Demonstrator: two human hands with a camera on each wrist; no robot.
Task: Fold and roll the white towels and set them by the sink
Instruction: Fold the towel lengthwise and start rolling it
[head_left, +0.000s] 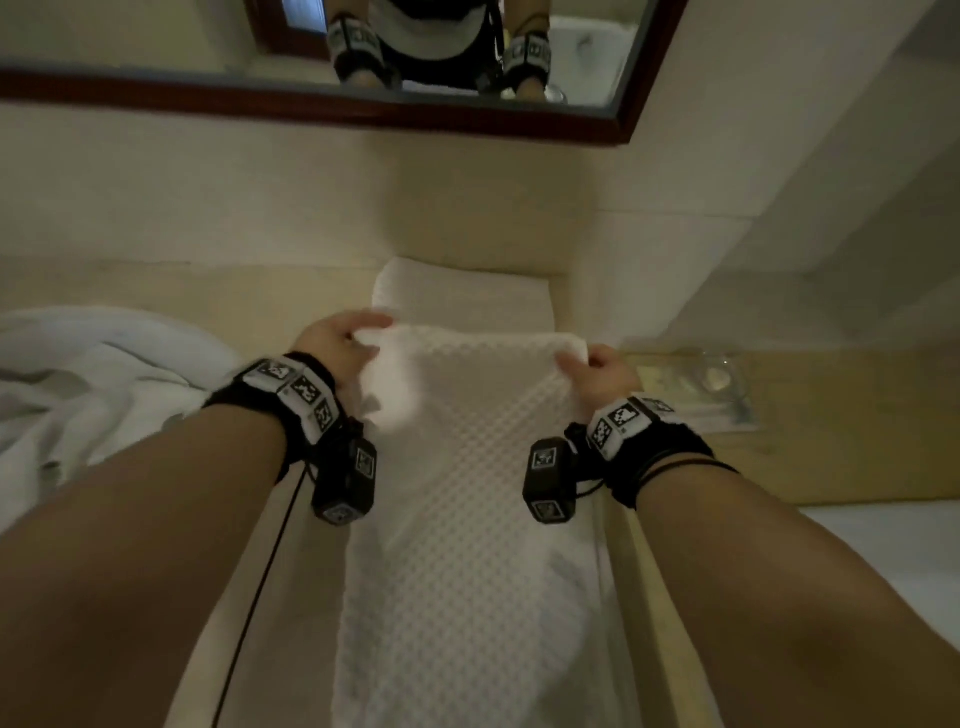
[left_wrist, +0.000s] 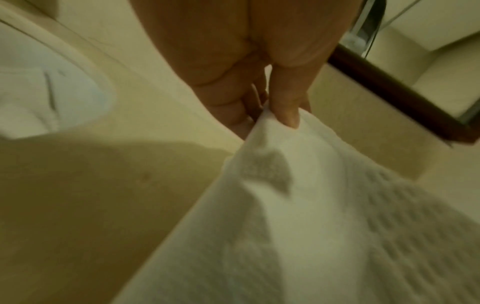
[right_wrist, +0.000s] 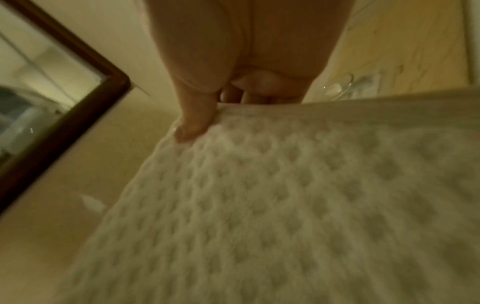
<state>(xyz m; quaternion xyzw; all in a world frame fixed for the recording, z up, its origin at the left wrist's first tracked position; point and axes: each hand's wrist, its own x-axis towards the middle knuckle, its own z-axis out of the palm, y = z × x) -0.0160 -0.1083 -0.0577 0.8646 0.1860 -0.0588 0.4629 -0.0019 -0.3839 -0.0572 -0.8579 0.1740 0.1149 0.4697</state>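
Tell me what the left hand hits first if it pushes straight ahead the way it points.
Probably the folded white towel lying just beyond the left hand, then the wall; depth is unclear.

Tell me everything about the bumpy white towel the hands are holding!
The bumpy white towel looks like soft cloth with a checked, waffle-like weave. It lies as a long strip on the beige counter, running away from the person. The left hand and right hand each pinch a far corner, lifting that end. Just beyond it sits another white towel.
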